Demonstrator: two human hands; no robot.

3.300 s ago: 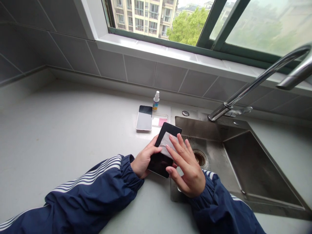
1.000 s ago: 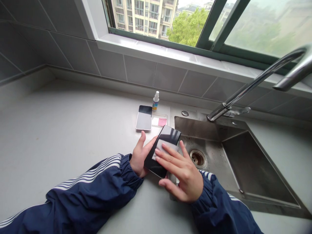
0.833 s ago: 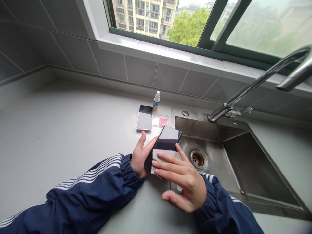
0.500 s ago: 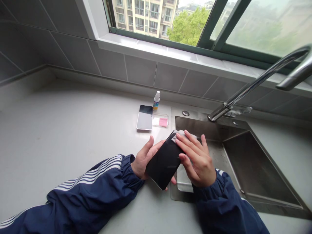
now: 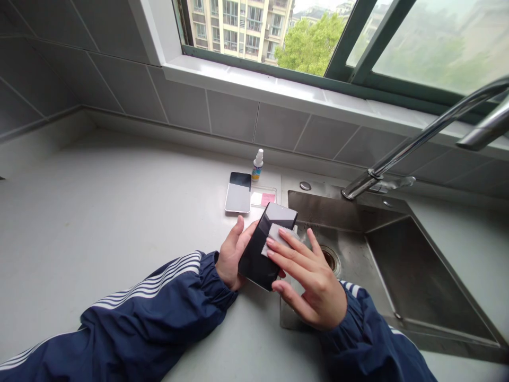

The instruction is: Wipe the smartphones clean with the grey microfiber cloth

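Note:
A black smartphone (image 5: pixel 255 263) lies tilted in my left hand (image 5: pixel 231 257), which grips it from beneath and along its left side, thumb up. Across its dark screen my right hand (image 5: pixel 309 280) presses a small grey cleaning cloth (image 5: pixel 274 234) with zigzag edges. The right fingers are stretched over the cloth, with the thumb near the phone's lower right edge. Beyond my hands, a second phone (image 5: pixel 238 196) with a pale reflection rests on the counter. Beside it are a small white spray bottle (image 5: pixel 258 165) and a clear case (image 5: pixel 263 197) with a pink label.
A steel sink (image 5: pixel 427 276) is set into the counter (image 5: pixel 131 212) on the right, partly under my right arm. A chrome faucet (image 5: pixel 409 139) arches over it. Behind stands a tiled wall (image 5: pixel 233 114) beneath a window with a white sill (image 5: pixel 254 79).
The cloth and my right hand have slid from the phone's upper right corner down and left over its screen. The phone's tilt has changed, and its top now shows a bright reflection.

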